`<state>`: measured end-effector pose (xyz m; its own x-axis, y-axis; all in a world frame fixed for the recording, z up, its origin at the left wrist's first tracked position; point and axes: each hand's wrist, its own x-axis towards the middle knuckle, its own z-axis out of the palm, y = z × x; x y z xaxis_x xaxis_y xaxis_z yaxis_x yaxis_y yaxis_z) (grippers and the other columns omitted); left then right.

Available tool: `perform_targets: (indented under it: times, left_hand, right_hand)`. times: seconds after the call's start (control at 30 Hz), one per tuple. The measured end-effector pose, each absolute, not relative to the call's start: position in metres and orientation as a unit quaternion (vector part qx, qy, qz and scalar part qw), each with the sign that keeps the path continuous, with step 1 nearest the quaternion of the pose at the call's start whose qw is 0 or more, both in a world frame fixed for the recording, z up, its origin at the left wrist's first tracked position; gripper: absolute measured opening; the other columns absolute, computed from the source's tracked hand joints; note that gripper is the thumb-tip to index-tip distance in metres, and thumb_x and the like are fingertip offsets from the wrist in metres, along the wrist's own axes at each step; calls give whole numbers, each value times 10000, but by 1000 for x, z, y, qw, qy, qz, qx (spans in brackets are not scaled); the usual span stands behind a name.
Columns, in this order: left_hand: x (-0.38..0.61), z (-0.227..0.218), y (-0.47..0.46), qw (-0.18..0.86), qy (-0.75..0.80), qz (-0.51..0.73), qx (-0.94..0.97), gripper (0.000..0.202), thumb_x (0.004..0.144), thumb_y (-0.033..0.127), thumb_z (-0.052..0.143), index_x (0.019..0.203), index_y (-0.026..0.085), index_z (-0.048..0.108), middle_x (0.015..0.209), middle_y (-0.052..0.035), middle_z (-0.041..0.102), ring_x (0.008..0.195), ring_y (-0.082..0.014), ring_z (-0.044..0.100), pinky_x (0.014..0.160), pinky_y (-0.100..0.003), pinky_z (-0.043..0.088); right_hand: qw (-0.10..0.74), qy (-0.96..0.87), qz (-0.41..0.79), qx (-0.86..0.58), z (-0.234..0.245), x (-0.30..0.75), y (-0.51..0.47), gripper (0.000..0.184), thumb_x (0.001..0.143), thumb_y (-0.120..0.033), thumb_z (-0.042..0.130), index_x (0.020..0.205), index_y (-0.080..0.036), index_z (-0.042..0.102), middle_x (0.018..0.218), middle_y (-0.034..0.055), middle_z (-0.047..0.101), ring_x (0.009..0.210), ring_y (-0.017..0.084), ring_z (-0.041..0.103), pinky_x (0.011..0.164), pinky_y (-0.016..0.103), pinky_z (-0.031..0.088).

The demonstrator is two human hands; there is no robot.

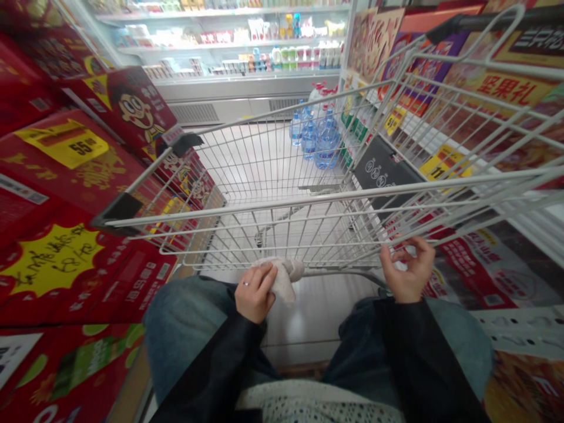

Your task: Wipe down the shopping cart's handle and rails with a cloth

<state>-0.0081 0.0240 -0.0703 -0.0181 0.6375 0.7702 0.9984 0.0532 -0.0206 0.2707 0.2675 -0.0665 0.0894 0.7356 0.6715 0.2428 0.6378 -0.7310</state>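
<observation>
1. Cloth: beige, soft, bunched up, at the rear rim of the wire basket, with one end hanging down.
2. Left hand: fingers curled narrow around the cloth, holding it. Ring on one finger.
3. Right hand: fingers half curled, thumb and fingertips apart, holding nothing. It sits over the rear rim of the basket, well apart from the cloth. Can't tell if the fingertips touch the wire.
4. Shopping cart: white wire basket directly ahead of me, between my hands and the aisle. Black sign panel on its right side.
5. Sleeves: black, on both forearms. Jeans below my hands, both knees in view.
6. Water bottles: large, blue-tinted, grouped beyond the far end of the basket, seen through the wires.
7. Left of the cart: stacked red gift boxes, with a yellow price tag showing 55.
8. Right of the cart: shelf of red and yellow gift boxes.
9. Far end of the aisle: refrigerated display case, packed with bottles and packaged goods.
10. Floor: pale and glossy, under the rear of the cart.
</observation>
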Motion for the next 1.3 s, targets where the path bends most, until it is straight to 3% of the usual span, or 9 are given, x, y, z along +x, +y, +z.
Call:
perform_targets:
  times: [0.27,0.5,0.7,0.93,1.17,1.3]
  left_hand:
    - [-20,-58,12,342,-652,-312,-600,632,756,31,587,1368,181,641,1235,-145,739,1168,-303,662,1040,-462,557]
    - [-14,-73,13,315,-672,-284,-607,619,735,55,553,1326,197,669,1128,-107,769,1011,-262,690,924,-403,588]
    - [-16,-60,13,346,-657,-316,-590,643,784,60,593,1410,206,617,1239,-123,747,1168,-286,670,1052,-456,557]
    - [-13,-75,13,331,-650,-282,-623,541,766,66,534,1270,184,691,1143,-106,780,1038,-261,702,984,-413,576]
    - [-23,-67,5,343,-658,-308,-596,560,821,85,580,1370,179,637,1227,-145,748,1156,-288,674,1043,-451,556]
    - [-20,-72,5,334,-667,-285,-603,465,822,97,580,1268,184,679,1148,-121,768,1052,-268,691,980,-413,565]
  right_hand:
    - [627,-647,179,-394,-71,275,271,578,741,-319,851,1238,-210,578,1155,83,627,869,170,675,585,247,529]
    - [620,-651,168,-406,-71,276,273,583,731,-336,851,1233,-210,581,1180,93,617,864,177,671,576,263,533]
    - [617,-647,164,-418,-72,278,276,597,714,-348,846,1229,-202,580,1182,107,612,846,178,670,565,269,526]
    - [632,-635,165,-412,-71,277,278,597,729,-297,838,1254,-186,575,1197,96,595,800,145,638,541,241,509]
    - [643,-627,171,-406,-68,278,280,602,720,-281,853,1248,-186,578,1162,85,592,868,167,652,558,233,507]
    - [639,-632,168,-405,-69,279,281,603,725,-297,851,1246,-187,569,1172,97,609,885,181,673,558,236,518]
